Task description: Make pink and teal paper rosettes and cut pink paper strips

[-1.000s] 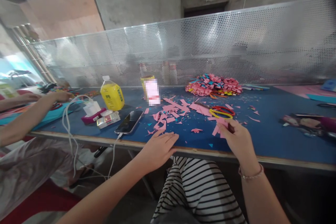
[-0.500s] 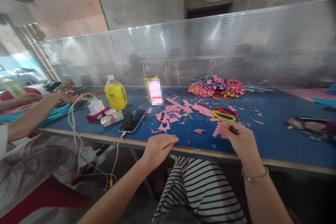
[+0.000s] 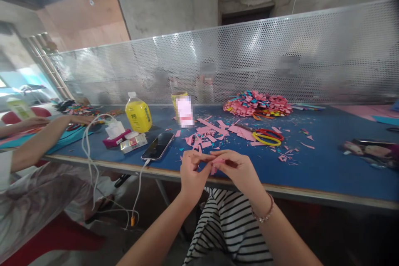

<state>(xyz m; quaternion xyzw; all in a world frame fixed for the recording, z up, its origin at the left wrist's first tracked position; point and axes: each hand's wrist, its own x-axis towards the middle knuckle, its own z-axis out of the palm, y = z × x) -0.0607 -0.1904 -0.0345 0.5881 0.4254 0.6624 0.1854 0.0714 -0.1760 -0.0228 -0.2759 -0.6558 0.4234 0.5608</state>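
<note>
My left hand (image 3: 192, 175): fingertips clamped on pink paper's (image 3: 214, 170) left side. Paper sits between both hands, at front edge of table (image 3: 311, 170); long axis mostly hidden, cannot tell. My right hand (image 3: 239, 169): fingertips pinching same paper, equally near.

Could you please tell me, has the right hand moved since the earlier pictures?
Yes. Judged against the scissors lying on the table, the right hand has moved leftward, from just in front of them to beside the left hand.

Forearms (image 3: 158, 226) bare. Right wrist (image 3: 260, 203): thin bracelet (image 3: 266, 216), pinkish, beaded-looking, paler along one stretch. Trousers (image 3: 238, 212) white, narrow black stripes crossing thighs. Dark grey cloth (image 3: 222, 258) at lap.
</note>
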